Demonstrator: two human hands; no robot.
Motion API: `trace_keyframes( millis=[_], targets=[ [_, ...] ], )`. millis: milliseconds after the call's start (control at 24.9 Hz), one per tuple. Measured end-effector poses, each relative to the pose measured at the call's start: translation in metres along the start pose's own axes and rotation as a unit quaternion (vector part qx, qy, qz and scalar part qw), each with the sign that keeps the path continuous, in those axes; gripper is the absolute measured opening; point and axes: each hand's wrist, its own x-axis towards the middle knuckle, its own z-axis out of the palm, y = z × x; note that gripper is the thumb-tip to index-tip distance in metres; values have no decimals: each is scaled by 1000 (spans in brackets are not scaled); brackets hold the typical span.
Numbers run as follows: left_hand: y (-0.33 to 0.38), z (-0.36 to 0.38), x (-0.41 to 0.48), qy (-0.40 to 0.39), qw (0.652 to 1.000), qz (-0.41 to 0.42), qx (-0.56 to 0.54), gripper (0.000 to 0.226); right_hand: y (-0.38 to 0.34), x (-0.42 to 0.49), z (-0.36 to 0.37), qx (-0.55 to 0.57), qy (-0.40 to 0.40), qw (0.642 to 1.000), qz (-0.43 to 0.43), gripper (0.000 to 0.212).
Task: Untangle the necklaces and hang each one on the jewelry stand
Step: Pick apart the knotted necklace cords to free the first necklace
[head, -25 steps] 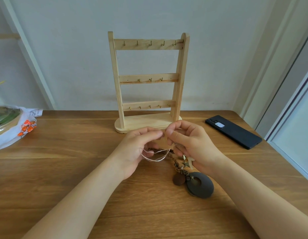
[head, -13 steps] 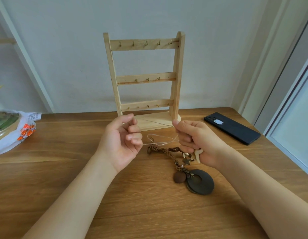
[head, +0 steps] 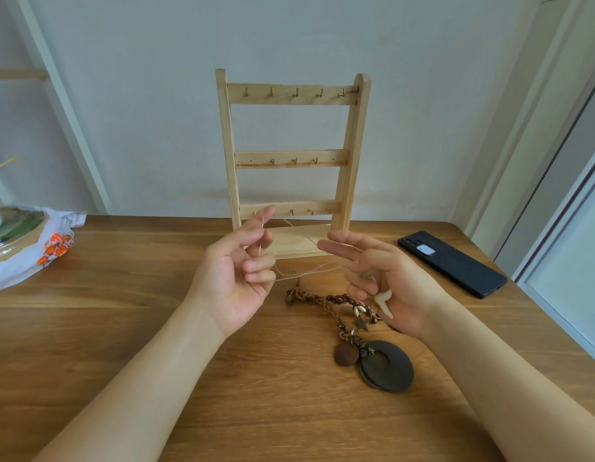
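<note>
The person holds both hands raised a little above the wooden table (head: pixel 129 331), just in front of the base of the jewelry stand (head: pixel 292 102). The stand is upright at the back of the table, its three bars running left to right, and all of its small hooks are bare.

Between the hands hangs the thin cord necklace (head: pixel 306 274). Its loop is drawn out sideways, so the long axis goes from left to right, about parallel to the bars of the stand. The left hand (head: pixel 234 278) has its lower fingers curled around the cord, and one strand rises nearly straight up along the index finger. The right hand (head: pixel 394 281) has two fingers stretched toward the left, with the cord passing over them, while the lower fingers are curled on the cord. A white tooth pendant (head: pixel 383 304) hangs below these fingers, its tip pointing down.

The braided necklace (head: pixel 322 300) lies on the table under the right hand. It runs diagonally, from its far left end to the dark disc pendant (head: pixel 389 368) nearer the person.

A black phone (head: pixel 452 263) lies to the right, and a plastic bag (head: pixel 26 258) is at the left edge.
</note>
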Motion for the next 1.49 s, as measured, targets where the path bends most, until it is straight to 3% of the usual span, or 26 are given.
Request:
trace_keyframes(
  millis=[80,282,362,483,563,644,724,805,966,1328,1368,1489],
  targets=[
    [1,-2,1,19,1000,19,-4,50,1,0,-2,-28,-7,999,-17,49],
    [5,-7,4,46,998,49,-3,48,8,2,-1,-235,41,970,-48,12],
    [5,-7,4,62,996,52,21,41,10,2,-1,-288,53,955,-56,6],
    [4,-5,4,160,980,51,103,28,9,1,-1,-308,56,947,-72,5],
    [1,-9,6,267,936,91,210,24,9,1,-1,-317,61,943,-86,3],
    [-3,-12,7,317,858,192,356,22,9,1,-1,-328,66,938,-93,3],
    [-7,-8,4,264,793,294,464,17,9,2,0,-340,69,932,-101,1],
    [-12,-1,1,163,770,328,522,13,9,2,2,-349,71,927,-114,2],
    [-26,4,-4,23,772,237,589,9,12,1,4,-356,64,922,-139,5],
    [-27,5,-6,21,764,194,615,13,16,-3,7,-413,35,889,-193,7],
    [-26,7,-7,32,774,192,602,13,17,-3,7,-415,25,889,-193,7],
    [-28,12,-8,79,849,161,497,17,18,-3,8,-415,15,890,-191,7]
  ],
)
